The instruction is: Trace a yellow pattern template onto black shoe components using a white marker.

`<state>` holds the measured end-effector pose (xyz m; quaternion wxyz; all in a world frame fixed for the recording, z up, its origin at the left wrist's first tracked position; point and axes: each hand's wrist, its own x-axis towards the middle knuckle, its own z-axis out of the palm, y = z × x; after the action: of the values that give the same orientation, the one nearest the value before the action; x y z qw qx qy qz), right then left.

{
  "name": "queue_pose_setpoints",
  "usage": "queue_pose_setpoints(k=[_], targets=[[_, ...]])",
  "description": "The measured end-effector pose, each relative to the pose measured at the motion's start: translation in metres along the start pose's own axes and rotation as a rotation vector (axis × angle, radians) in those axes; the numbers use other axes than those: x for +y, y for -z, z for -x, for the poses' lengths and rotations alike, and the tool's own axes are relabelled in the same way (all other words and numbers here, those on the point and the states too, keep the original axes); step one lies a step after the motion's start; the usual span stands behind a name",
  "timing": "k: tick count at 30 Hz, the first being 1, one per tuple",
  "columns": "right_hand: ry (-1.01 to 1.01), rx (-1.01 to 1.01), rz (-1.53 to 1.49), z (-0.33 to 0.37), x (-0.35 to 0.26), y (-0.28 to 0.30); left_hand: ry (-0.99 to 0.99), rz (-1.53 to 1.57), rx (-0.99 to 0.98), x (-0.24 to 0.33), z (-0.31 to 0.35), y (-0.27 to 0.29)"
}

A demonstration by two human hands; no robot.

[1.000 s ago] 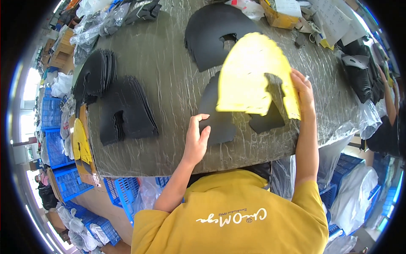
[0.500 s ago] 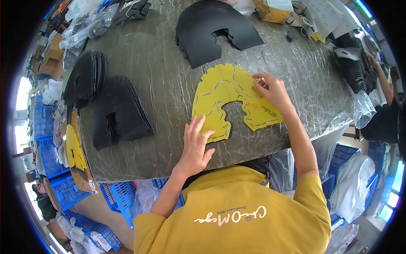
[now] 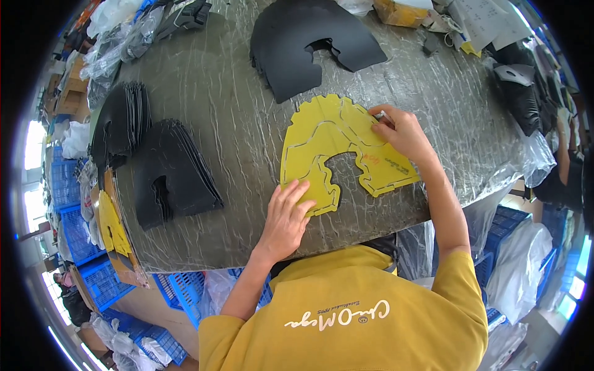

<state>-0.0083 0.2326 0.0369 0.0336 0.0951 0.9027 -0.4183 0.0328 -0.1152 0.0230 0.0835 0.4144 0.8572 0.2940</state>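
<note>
A yellow arch-shaped template with wavy slots and a notched upper edge lies flat on the table. Dark edges of a black sheet show beneath it around the inner cutout. My left hand rests with fingers stretched out on the template's lower left leg. At the upper right edge, my right hand is closed in a pinch. A slim, greyish pen-like tool shows partly between its fingers; the rest is hidden. Beyond the template lies a stack of black arch-shaped pieces.
Two more stacks of black pieces, one nearer and one farther left, sit on the plastic-covered table. Another yellow template stands at the left edge. Papers and a black bag lie at right. Blue crates stand below.
The view has shifted slightly. My left hand's fingers have drawn closer together on the template's left leg. My right hand stays at the upper right edge, its pinch slightly turned.
</note>
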Motion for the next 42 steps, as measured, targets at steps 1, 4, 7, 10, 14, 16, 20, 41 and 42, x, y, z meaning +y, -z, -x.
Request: queue_pose_setpoints(k=[1, 4, 7, 10, 14, 16, 20, 41, 42], targets=[[-0.032, 0.001, -0.030, 0.000, 0.000, 0.000, -0.009, 0.009, -0.007, -0.001, -0.001, 0.001], [-0.029, 0.021, -0.017, 0.000, 0.002, -0.001, -0.018, 0.005, -0.015, -0.001, -0.004, 0.003], [0.010, -0.005, 0.157, -0.002, -0.002, 0.003, -0.024, -0.014, -0.023, -0.003, -0.003, 0.002], [0.127, 0.115, 0.333, 0.002, -0.005, 0.000, -0.025, -0.035, -0.029, -0.002, -0.004, 0.003], [0.248, -0.041, 0.270, -0.007, -0.014, 0.002, -0.016, -0.032, -0.032, 0.000, -0.005, 0.003], [0.239, -0.143, 0.298, -0.010, -0.018, -0.001, -0.008, -0.004, -0.025, 0.001, -0.005, 0.003], [0.234, -0.187, 0.337, -0.010, -0.025, -0.001, -0.004, -0.008, -0.029, 0.002, -0.005, 0.002], [0.280, -0.163, 0.390, -0.030, -0.016, -0.001, -0.065, -0.106, -0.029, -0.002, -0.016, -0.004], [0.280, -0.157, 0.393, -0.030, -0.014, -0.001, -0.061, -0.118, -0.034, -0.002, -0.017, -0.005]])
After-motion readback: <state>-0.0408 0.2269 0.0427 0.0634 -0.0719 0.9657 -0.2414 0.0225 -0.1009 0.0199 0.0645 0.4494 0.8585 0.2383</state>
